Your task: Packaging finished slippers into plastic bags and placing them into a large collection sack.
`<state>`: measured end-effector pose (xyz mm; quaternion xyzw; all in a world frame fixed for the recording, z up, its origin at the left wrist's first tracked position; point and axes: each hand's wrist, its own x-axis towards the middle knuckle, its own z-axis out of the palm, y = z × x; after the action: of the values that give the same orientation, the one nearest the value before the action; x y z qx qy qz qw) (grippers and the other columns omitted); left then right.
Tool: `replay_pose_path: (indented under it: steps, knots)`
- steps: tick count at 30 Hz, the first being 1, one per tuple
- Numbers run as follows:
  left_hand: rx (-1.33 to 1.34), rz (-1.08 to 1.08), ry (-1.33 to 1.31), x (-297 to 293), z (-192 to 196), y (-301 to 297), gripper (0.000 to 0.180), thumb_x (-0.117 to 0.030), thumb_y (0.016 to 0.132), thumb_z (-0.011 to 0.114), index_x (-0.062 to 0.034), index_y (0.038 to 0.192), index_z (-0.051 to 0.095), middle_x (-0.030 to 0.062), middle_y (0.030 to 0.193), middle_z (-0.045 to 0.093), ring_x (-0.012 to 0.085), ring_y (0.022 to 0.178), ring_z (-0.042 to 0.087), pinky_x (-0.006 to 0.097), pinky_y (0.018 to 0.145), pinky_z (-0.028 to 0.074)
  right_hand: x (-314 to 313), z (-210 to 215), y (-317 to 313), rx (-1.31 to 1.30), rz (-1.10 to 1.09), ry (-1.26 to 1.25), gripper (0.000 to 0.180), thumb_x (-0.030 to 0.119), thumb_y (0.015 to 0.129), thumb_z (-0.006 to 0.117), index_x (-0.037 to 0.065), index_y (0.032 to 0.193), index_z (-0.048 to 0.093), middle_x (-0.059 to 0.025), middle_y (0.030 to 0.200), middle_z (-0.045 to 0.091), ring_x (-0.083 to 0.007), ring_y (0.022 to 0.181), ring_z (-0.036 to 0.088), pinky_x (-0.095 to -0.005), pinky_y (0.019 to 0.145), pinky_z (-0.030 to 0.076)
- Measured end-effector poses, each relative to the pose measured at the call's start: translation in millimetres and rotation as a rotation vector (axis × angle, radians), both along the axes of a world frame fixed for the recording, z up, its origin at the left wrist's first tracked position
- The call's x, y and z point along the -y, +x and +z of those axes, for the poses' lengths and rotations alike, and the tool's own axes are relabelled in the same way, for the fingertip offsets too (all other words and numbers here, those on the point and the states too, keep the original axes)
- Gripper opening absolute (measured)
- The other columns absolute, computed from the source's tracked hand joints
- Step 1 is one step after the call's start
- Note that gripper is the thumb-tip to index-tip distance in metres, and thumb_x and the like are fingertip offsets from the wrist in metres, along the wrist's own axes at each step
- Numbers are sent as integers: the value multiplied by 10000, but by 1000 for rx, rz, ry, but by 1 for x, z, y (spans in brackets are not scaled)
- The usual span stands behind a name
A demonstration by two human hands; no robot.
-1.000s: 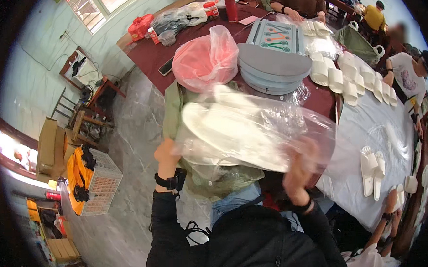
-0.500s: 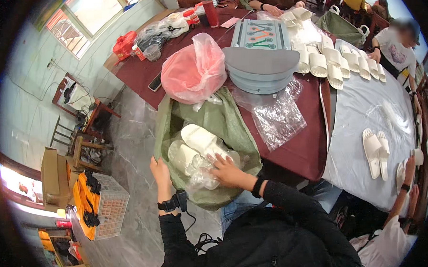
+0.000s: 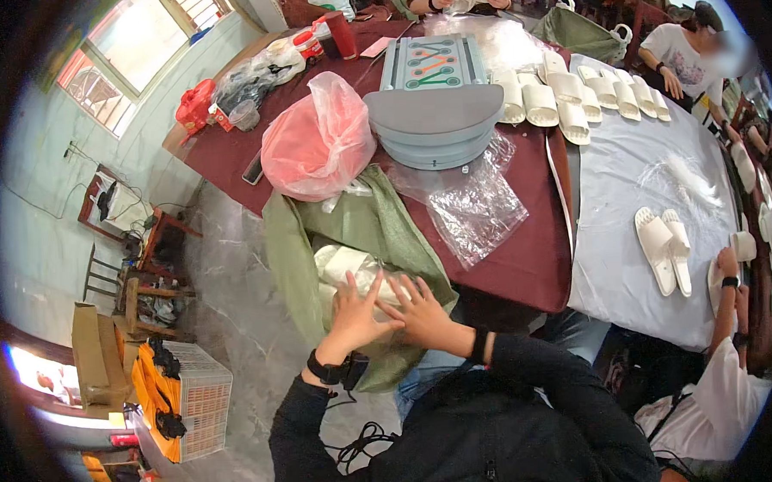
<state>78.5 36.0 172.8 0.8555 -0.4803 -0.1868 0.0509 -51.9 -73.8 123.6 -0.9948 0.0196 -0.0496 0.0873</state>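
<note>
Both my hands are over the mouth of a green woven sack (image 3: 293, 236), fingers spread. White slippers (image 3: 346, 262) in clear plastic lie inside it, partly hidden by my hands. My left hand (image 3: 353, 318) is open near the sack's near side, palm toward the slippers. Beside it, almost touching at the thumbs, my right hand (image 3: 422, 315) is open too. Whether the fingertips press on the wrapped slippers I cannot tell.
A pink plastic bag (image 3: 317, 149), a grey-blue stepper-like case (image 3: 437, 118) and clear plastic film (image 3: 479, 211) lie on the dark red table. White slippers (image 3: 662, 246) stand on the pale cloth at right, near co-workers. A crate (image 3: 207, 395) sits on the floor at left.
My left hand has let go of the sack's left rim and moved right, over the slippers. The slippers sit lower in the sack, and my right hand's fingers have spread.
</note>
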Motion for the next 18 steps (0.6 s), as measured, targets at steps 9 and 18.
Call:
replay_pose_path:
  steps: [9,18]
  knots:
    - [121,88,353,-13,-27,103,1106,-432,530,837,-275,1451,245,339,1459,-70,539,1327,130,598,1023,282,33,-18,-56,161,370,187,637,599,818,512,24,1086,576,-185,1154,557,-300,1159,486,-510,1081,228]
    - [-260,300,379,-43,-117,218,1143,-314,661,766,-252,1473,-36,383,1436,34,455,1363,136,423,1078,277,25,8,-50,144,459,138,219,110,698,566,82,912,527,-37,730,557,-231,784,596,-447,1014,367]
